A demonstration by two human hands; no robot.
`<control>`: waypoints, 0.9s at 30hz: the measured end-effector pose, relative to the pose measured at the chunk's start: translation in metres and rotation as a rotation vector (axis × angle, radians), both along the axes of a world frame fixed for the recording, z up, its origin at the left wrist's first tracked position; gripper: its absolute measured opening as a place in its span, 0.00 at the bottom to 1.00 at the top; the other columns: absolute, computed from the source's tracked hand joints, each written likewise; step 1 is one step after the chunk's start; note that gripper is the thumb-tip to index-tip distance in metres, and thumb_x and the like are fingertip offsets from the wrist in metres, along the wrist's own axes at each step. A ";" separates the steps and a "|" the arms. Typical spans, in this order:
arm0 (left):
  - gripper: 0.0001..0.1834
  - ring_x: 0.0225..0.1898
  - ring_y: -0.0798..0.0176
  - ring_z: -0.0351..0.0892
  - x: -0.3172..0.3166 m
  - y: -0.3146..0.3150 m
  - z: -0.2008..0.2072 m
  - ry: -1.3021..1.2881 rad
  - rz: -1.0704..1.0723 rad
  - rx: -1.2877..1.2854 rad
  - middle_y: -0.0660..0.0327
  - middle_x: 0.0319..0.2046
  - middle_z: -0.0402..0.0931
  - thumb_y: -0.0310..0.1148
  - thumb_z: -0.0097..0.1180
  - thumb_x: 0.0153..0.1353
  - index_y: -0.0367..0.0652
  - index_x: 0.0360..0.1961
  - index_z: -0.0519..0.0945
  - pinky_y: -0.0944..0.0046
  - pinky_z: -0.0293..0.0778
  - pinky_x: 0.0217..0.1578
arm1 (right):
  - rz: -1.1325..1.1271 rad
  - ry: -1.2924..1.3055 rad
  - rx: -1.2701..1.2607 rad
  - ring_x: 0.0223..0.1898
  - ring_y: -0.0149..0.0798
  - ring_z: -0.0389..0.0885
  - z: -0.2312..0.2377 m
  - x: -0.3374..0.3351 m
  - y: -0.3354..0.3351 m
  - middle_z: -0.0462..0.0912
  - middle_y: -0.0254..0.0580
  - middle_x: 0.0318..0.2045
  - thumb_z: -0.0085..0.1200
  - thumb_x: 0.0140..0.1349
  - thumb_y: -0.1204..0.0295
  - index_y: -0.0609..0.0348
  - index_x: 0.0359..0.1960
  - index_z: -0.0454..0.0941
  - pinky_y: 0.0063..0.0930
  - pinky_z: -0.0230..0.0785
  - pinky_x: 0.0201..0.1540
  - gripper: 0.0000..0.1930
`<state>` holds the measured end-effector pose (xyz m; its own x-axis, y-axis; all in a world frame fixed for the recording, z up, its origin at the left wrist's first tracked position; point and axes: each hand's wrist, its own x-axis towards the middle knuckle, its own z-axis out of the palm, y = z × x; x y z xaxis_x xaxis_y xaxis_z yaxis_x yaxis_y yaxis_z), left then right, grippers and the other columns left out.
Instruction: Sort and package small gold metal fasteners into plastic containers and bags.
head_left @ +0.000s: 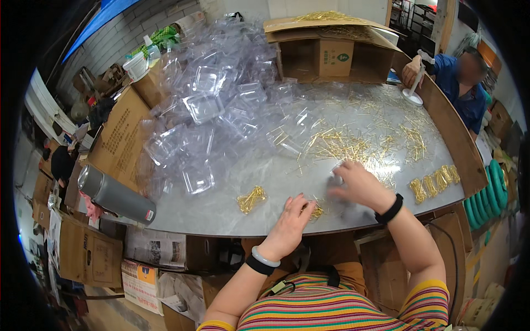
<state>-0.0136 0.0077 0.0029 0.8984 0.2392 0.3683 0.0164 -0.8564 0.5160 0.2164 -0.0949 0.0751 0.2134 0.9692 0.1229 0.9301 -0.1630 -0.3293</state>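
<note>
My left hand [287, 225] rests at the table's front edge, its fingers bent over a small bunch of thin gold wire pieces [316, 212] that shows beside the fingertips. Partly smeared by motion, my right hand [358, 185] hovers just in front of a loose heap of the same gold pieces [345, 144]; its fingers look spread, with nothing visible between them. Left of my left hand lies a separate gold bundle [252, 199]. Several more bundles [434, 183] form a row near the right edge.
Clear plastic boxes [204, 107] are piled high on the left of the grey table [221, 218]. A grey bottle [116, 194] lies tilted at the left corner. An open cardboard box [287, 60] stands at the back. Far right, another person's hand [411, 71] is by a white stand [412, 97].
</note>
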 end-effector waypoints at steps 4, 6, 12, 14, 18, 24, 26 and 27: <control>0.33 0.70 0.36 0.58 0.004 -0.003 -0.002 -0.031 0.021 0.026 0.44 0.63 0.63 0.14 0.44 0.56 0.34 0.66 0.66 0.41 0.55 0.71 | -0.018 -0.086 -0.168 0.52 0.57 0.76 0.001 -0.022 -0.033 0.76 0.53 0.49 0.74 0.48 0.55 0.62 0.53 0.76 0.43 0.71 0.55 0.34; 0.32 0.70 0.36 0.57 0.006 -0.001 -0.001 -0.036 -0.004 0.076 0.43 0.63 0.63 0.14 0.44 0.56 0.33 0.66 0.66 0.42 0.55 0.71 | 0.059 -0.011 -0.076 0.51 0.57 0.75 -0.015 -0.017 -0.032 0.75 0.53 0.48 0.69 0.53 0.64 0.62 0.54 0.75 0.45 0.73 0.54 0.28; 0.31 0.70 0.36 0.57 0.005 0.001 0.005 0.016 -0.044 0.088 0.43 0.64 0.63 0.15 0.44 0.56 0.33 0.65 0.68 0.42 0.54 0.71 | 0.170 0.321 0.064 0.48 0.55 0.78 -0.019 -0.017 0.012 0.78 0.52 0.43 0.56 0.56 0.80 0.63 0.47 0.80 0.41 0.73 0.52 0.15; 0.31 0.70 0.37 0.58 0.004 0.000 0.004 -0.003 -0.043 0.055 0.44 0.64 0.63 0.15 0.44 0.57 0.33 0.64 0.68 0.42 0.54 0.71 | 0.138 0.411 0.122 0.47 0.57 0.79 -0.017 -0.007 0.028 0.79 0.53 0.41 0.53 0.56 0.82 0.63 0.45 0.81 0.42 0.74 0.51 0.14; 0.30 0.70 0.38 0.59 0.003 0.001 0.002 -0.001 -0.040 0.053 0.45 0.63 0.64 0.14 0.43 0.57 0.34 0.64 0.69 0.43 0.54 0.71 | 0.009 -0.017 0.121 0.47 0.58 0.79 -0.036 0.034 0.035 0.80 0.53 0.40 0.53 0.56 0.83 0.63 0.42 0.82 0.44 0.73 0.51 0.13; 0.33 0.71 0.37 0.57 0.004 0.000 0.001 0.000 -0.033 0.052 0.46 0.65 0.63 0.13 0.43 0.56 0.35 0.66 0.67 0.42 0.54 0.72 | -0.025 -0.062 0.268 0.46 0.57 0.79 -0.027 0.030 0.028 0.79 0.52 0.39 0.54 0.57 0.80 0.64 0.39 0.81 0.45 0.74 0.50 0.09; 0.33 0.71 0.37 0.56 0.003 -0.001 0.000 -0.003 -0.027 0.070 0.47 0.66 0.62 0.13 0.43 0.56 0.35 0.66 0.67 0.42 0.54 0.72 | -0.081 -0.104 0.177 0.45 0.57 0.79 -0.023 0.024 0.017 0.79 0.52 0.40 0.55 0.57 0.80 0.63 0.40 0.81 0.46 0.74 0.50 0.10; 0.34 0.71 0.37 0.56 0.003 -0.001 0.001 0.004 -0.031 0.084 0.47 0.67 0.62 0.13 0.43 0.55 0.35 0.67 0.67 0.42 0.54 0.72 | -0.153 -0.107 0.074 0.45 0.57 0.79 -0.021 0.022 0.008 0.79 0.52 0.40 0.56 0.56 0.80 0.63 0.41 0.81 0.46 0.74 0.50 0.10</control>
<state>-0.0103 0.0066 0.0040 0.9063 0.1795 0.3825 -0.0090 -0.8968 0.4424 0.2387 -0.0873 0.0537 0.3391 0.9139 0.2230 0.9268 -0.2839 -0.2459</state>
